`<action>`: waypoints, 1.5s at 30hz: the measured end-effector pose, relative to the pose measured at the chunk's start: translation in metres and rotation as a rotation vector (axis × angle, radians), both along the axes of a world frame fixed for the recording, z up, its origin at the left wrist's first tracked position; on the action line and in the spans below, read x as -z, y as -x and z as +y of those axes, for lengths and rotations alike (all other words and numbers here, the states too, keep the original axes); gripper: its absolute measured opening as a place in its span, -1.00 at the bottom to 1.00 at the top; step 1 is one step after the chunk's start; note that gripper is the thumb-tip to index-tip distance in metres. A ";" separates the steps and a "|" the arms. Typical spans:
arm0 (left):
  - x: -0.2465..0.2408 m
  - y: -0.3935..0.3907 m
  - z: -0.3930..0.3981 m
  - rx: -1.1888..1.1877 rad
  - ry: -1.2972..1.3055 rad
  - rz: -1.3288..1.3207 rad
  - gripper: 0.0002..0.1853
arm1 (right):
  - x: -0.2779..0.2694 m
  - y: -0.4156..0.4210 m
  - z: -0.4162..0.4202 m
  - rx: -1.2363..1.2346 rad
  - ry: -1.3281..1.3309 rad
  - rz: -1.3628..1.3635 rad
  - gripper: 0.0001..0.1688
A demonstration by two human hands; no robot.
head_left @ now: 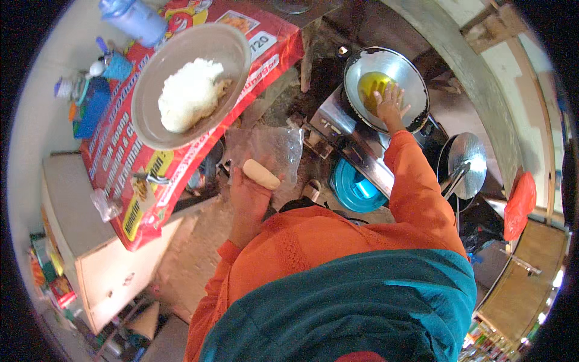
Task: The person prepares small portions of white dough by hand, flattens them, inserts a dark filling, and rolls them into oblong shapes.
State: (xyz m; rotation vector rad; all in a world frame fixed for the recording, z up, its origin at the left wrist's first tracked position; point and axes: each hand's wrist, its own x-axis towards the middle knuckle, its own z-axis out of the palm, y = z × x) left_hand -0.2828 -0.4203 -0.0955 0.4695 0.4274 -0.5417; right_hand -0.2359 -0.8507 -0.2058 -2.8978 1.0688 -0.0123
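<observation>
My left hand supports a clear plastic sheet with a smooth, pale dough roll lying on it. With its fingers spread and nothing in it, my right hand is over a metal wok with a blackened rim. Yellow oil pools in the wok, which sits on a gas stove. Whether the hand touches anything there cannot be told. To the upper left, a large beige bowl holds a mound of white dough.
A red printed cloth covers the table under the bowl. A blue lidded container stands at its back. Below the stove is a blue basin. Right of my right arm, a second pan has utensils on its lid. A red plastic bag hangs at the right.
</observation>
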 end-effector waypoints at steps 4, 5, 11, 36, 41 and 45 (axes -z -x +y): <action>0.002 0.016 0.004 -0.116 0.038 0.052 -0.50 | 0.004 -0.005 -0.011 -0.051 -0.026 -0.064 -0.21; 0.003 0.017 0.007 -0.123 0.041 0.055 -0.50 | 0.008 -0.003 -0.011 -0.052 -0.028 -0.062 -0.21; 0.004 0.022 0.029 -0.156 0.017 0.044 -0.50 | -0.003 -0.006 0.002 -0.033 -0.034 -0.014 -0.18; 0.100 0.118 0.257 -0.373 0.040 0.262 -0.51 | 0.124 0.351 0.227 -0.258 -0.214 0.487 -0.26; 0.120 0.127 0.271 -0.299 0.016 0.267 -0.50 | 0.053 0.338 0.295 -0.012 -0.412 0.521 -0.38; 0.138 0.140 0.275 -0.221 0.162 0.191 -0.49 | 0.029 0.334 0.334 0.144 -0.584 0.452 -0.46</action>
